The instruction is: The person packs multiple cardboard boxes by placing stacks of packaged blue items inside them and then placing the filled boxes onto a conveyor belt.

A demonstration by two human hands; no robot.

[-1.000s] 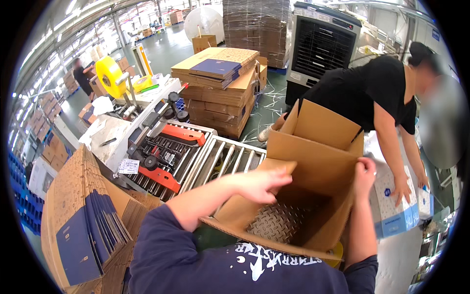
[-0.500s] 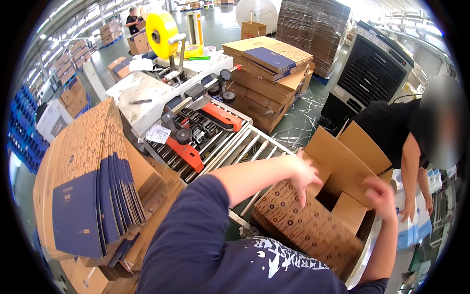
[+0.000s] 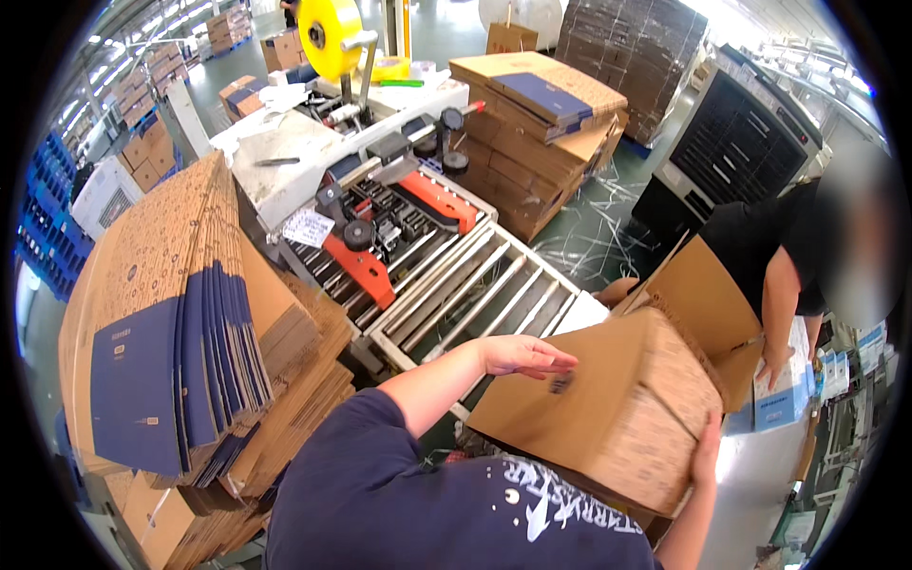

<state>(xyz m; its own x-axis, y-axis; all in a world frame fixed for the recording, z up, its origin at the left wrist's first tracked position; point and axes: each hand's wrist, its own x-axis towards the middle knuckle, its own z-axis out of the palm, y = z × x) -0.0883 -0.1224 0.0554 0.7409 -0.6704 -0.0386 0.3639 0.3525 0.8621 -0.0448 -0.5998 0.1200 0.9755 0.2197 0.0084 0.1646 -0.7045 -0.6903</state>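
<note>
A brown cardboard box (image 3: pixel 655 418) with a printed pattern stands tilted in front of me, blurred by motion. Its plain near-left flap (image 3: pixel 560 389) is folded over, while another tall flap (image 3: pixel 708 299) rises at the far right. My left hand (image 3: pixel 527 357) is above the near-left flap, fingers stretched out and holding nothing. At the box's right side, my right hand (image 3: pixel 705 456) grips the patterned wall near the corner, its thumb not plainly seen. The box's inside is hidden.
A roller conveyor (image 3: pixel 475 294) with orange guides leads to a machine carrying a yellow tape roll (image 3: pixel 330 38). Flattened cartons (image 3: pixel 152 351) are stacked at left, more (image 3: pixel 541 104) beyond. A co-worker's hand (image 3: pixel 777 366) is near blue-white packages (image 3: pixel 784 404) at right.
The box has turned and tilted, its flap now folded over on the near left. My left hand has moved left and down off it; my right hand has dropped to its right side.
</note>
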